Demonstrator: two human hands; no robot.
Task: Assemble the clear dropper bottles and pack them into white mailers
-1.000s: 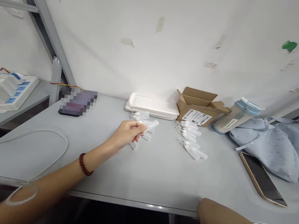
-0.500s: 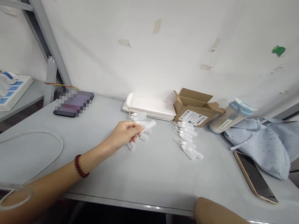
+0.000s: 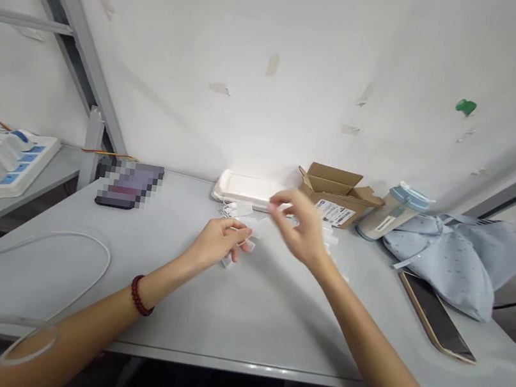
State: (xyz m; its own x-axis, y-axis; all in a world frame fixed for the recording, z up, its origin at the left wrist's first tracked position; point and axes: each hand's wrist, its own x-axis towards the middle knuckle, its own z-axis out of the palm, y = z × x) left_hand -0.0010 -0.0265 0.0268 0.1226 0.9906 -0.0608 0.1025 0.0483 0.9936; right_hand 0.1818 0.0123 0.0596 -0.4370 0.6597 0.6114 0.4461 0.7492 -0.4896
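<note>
My left hand (image 3: 224,240) is closed in a pinch over the table, holding a small translucent white tube (image 3: 260,228) that sticks out past the fingertips. Similar tubes with thin white string loops (image 3: 238,210) lie behind and beneath that hand. To its right, my right hand (image 3: 299,225) hovers above the table, blurred by motion. Its fingers are bent, thumb and fingertips look slightly apart, and nothing shows between them. It partly covers a second group of tubes (image 3: 329,238).
Behind the hands lie stacked white trays (image 3: 253,188) and an open cardboard box (image 3: 335,195). On the right are a tumbler (image 3: 391,213), a blue cloth bag (image 3: 451,261) and a phone (image 3: 436,317). A dark phone (image 3: 131,184), white cable (image 3: 106,255) and power strip (image 3: 24,165) are at left.
My right hand has come up from the lower right to beside my left hand, which stays nearly in place with the tube. The view has tilted slightly upward.
</note>
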